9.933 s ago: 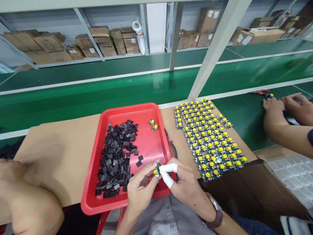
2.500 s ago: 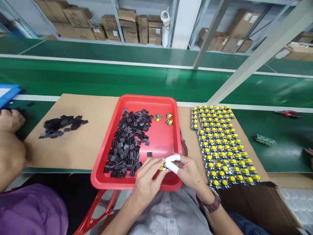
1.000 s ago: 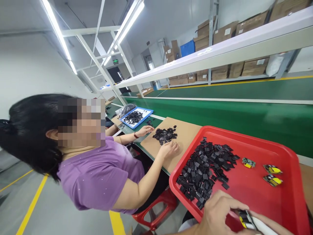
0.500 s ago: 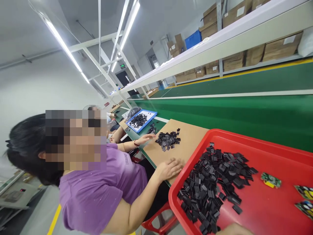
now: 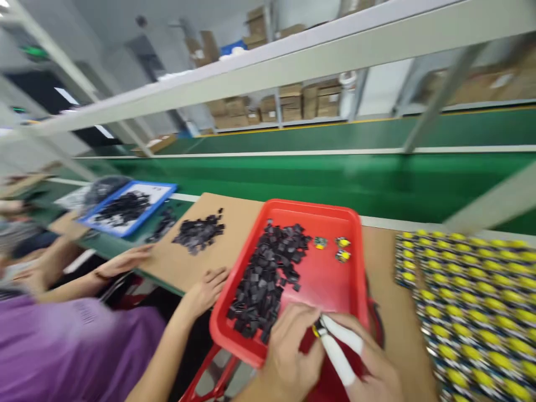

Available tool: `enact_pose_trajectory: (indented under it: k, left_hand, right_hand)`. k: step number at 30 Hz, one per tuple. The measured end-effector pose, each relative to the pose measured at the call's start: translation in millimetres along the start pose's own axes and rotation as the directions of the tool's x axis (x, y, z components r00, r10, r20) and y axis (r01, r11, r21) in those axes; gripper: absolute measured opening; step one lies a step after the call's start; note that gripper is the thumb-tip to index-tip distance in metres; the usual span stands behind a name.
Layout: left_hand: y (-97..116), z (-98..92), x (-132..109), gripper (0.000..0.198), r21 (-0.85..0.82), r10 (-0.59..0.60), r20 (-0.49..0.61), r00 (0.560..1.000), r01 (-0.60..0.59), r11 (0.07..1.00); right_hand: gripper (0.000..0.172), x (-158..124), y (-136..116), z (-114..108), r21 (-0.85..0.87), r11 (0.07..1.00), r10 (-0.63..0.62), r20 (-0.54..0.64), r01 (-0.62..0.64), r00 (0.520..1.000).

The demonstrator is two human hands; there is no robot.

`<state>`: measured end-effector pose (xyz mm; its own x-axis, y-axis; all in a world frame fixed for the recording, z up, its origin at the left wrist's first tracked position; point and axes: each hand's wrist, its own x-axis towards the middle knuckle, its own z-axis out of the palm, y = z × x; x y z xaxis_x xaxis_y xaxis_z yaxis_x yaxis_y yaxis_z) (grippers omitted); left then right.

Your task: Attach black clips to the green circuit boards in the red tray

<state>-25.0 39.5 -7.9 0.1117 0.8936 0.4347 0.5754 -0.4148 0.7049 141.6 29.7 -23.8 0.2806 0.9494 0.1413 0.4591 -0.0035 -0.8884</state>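
My left hand [image 5: 293,349] is closed, its fingertips pinching a small circuit board [image 5: 320,328] with a yellow part and a black piece on it. From the other side my right hand [image 5: 372,360] grips the same board between thumb and index finger, both wearing white covers. Most of the board is hidden by the fingers. Both hands are over the near edge of a red tray [image 5: 355,245]. A heap of flat black pieces [image 5: 262,273] fills the tray's left side. Several small boards with yellow parts [image 5: 342,242] lie in its upper right.
Rows of boards with yellow parts [image 5: 477,312] stand on the right. At left, a co-worker in a purple top [image 5: 79,346] rests both hands by a brown board [image 5: 209,204] with black pieces. Beyond is a blue-rimmed tray [image 5: 167,192]. A white shelf beam [image 5: 251,72] crosses overhead.
My view has swung right and down, bringing both my hands with the small circuit board and the rows of boards into sight. The co-worker's hands stay by the brown board.
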Motion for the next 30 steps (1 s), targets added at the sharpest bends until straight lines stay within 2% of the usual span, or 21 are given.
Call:
enact_pose_trajectory:
  k: [1, 2, 3, 4, 6, 8, 10, 15, 19, 21, 23, 24, 27, 30]
  left_hand:
    - [10.4, 8.6, 6.1, 0.045, -0.016, 0.016, 0.028, 0.999, -0.016, 1.000]
    - [16.7, 13.5, 16.3, 0.042, 0.023, 0.063, 0.117, 0.991, -0.066, 0.998]
    - [18.9, 15.7, 30.5, 0.036, 0.078, 0.096, 0.177, 0.979, -0.111, 0.991]
    - [18.0, 16.5, 48.0, 0.029, 0.131, 0.120, 0.207, 0.971, -0.149, 0.980]
    - [11.3, 16.9, 87.4, 0.018, 0.149, 0.147, 0.177, 0.973, -0.174, 0.973]
    - [6.0, 19.2, 123.0, 0.026, 0.133, 0.158, 0.126, 0.979, -0.175, 0.976]
    - [6.5, 23.8, 147.7, 0.034, 0.119, 0.163, 0.077, 0.984, -0.171, 0.978]
    - [15.2, 28.1, 178.2, 0.037, 0.098, 0.161, 0.015, 0.987, -0.161, 0.982]
    - [11.6, 10.4, 191.6, 0.036, 0.091, 0.122, 0.011, 0.993, -0.122, 0.988]
    - [10.6, -4.3, 182.0, 0.031, 0.088, 0.093, 0.017, 0.996, -0.094, 0.992]
    - [12.1, -19.4, 154.2, 0.029, 0.085, 0.065, 0.051, 0.997, -0.069, 0.994]
    - [13.4, -26.1, 134.3, 0.029, 0.081, 0.055, 0.079, 0.995, -0.062, 0.995]
    - [17.2, -38.8, 64.1, 0.030, 0.207, -0.011, 0.319, 0.948, -0.059, 0.976]
    - [20.2, -38.9, 4.5, 0.014, 0.340, -0.122, 0.362, 0.924, -0.009, 0.941]
  right_hand:
    - [0.023, 8.4, 9.3, -9.8, 0.082, 0.995, -0.062, 0.108, 0.053, 0.992]
    - [0.023, 17.1, 17.1, -21.2, 0.133, 0.989, -0.091, 0.168, 0.068, 0.982]
    - [0.027, 25.4, 22.8, -33.1, 0.170, 0.983, -0.106, 0.206, 0.071, 0.973]
    - [0.031, 32.9, 26.1, -44.3, 0.178, 0.983, -0.088, 0.196, 0.053, 0.977]
    - [0.031, 44.3, 25.8, -61.5, 0.156, 0.987, -0.044, 0.093, 0.029, 0.995]
    - [0.029, 49.2, 20.4, -70.5, 0.165, 0.983, -0.095, 0.073, 0.082, 0.993]
    - [0.027, 47.9, 15.7, -73.8, 0.162, 0.976, -0.163, 0.086, 0.148, 0.983]
    - [0.024, 36.2, 22.4, -80.2, 0.125, 0.969, -0.230, 0.126, 0.214, 0.965]
    - [0.023, 38.2, 33.6, -89.5, 0.086, 0.976, -0.209, 0.083, 0.202, 0.974]
    - [0.023, 43.2, 35.4, -90.5, 0.066, 0.975, -0.216, 0.097, 0.210, 0.972]
    - [0.024, 48.7, 34.6, -87.9, 0.054, 0.966, -0.257, 0.149, 0.252, 0.955]
    - [0.025, 51.1, 33.4, -85.5, 0.044, 0.959, -0.283, 0.184, 0.280, 0.941]
    - [0.027, 55.7, 25.4, -76.6, -0.035, 0.931, -0.337, 0.294, 0.363, 0.894]
    - [0.029, 56.1, 9.0, -62.0, -0.162, 0.877, -0.335, 0.469, 0.452, 0.817]
